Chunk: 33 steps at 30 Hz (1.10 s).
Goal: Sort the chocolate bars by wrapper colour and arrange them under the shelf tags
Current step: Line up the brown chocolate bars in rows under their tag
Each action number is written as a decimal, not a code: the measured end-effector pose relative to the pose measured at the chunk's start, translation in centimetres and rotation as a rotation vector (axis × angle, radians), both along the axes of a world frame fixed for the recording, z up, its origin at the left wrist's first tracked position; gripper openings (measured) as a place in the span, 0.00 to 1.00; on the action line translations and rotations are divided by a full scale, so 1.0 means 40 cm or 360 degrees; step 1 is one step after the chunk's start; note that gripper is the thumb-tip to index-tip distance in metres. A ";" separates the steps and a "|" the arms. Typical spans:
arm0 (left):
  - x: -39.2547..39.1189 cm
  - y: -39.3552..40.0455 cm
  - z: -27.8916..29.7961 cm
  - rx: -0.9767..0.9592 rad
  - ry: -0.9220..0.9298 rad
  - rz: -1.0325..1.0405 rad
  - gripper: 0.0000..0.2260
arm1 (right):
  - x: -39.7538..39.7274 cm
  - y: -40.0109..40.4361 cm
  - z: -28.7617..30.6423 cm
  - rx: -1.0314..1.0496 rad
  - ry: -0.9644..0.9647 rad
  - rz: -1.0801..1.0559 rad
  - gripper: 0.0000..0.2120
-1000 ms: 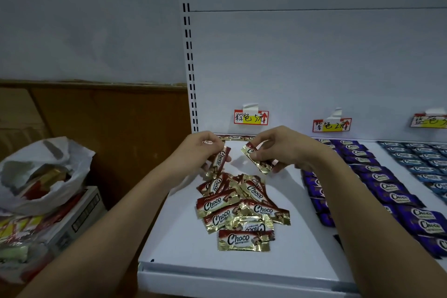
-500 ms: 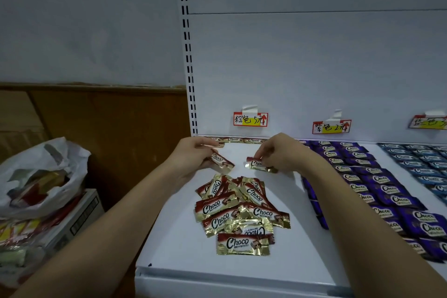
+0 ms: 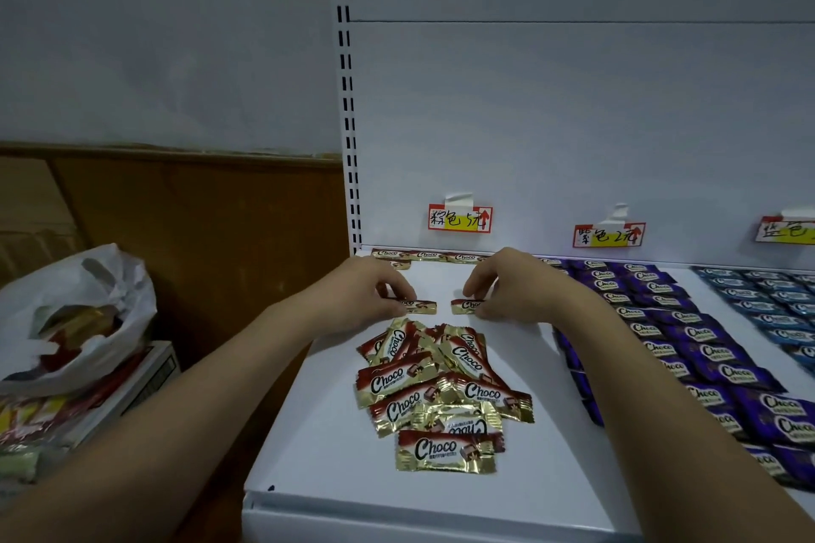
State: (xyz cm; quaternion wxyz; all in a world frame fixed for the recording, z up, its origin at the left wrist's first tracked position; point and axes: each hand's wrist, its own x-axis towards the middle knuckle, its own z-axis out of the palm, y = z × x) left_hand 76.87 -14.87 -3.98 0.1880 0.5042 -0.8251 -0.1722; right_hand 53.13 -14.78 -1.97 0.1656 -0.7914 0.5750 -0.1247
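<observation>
Left hand [image 3: 366, 291] & right hand [image 3: 514, 287] each pinch a brown bar [image 3: 419, 306] [image 3: 466, 306], long axes left-right, flat on shelf [image 3: 317, 432].

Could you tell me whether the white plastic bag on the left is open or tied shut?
Open. The white plastic bag gapes at the top, its mouth spread wide, and colourful wrappers show inside it.

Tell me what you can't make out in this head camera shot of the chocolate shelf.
- Blue tag, head view: cut off by the right edge, so its price is unreadable.
- Plastic bag contents: dim and half covered by the bag.
- Bar under the left hand: its left end is hidden by the fingers.
- Bar under the right hand: only its left end shows.
- Back-row brown bars: print too small.
</observation>
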 end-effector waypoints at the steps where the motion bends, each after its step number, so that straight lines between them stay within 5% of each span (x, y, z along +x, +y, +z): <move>1: -0.002 -0.004 -0.003 -0.0015 0.0002 -0.0016 0.08 | 0.001 -0.001 -0.001 -0.0003 0.0006 0.0001 0.12; 13: -0.048 -0.137 -0.012 -0.0481 0.0111 0.0126 0.06 | 0.035 -0.077 0.041 -0.0148 0.0451 -0.0087 0.08; 33: -0.053 -0.161 -0.062 -0.0611 0.0043 0.0019 0.09 | 0.052 -0.116 -0.041 -0.0460 0.0253 -0.0310 0.12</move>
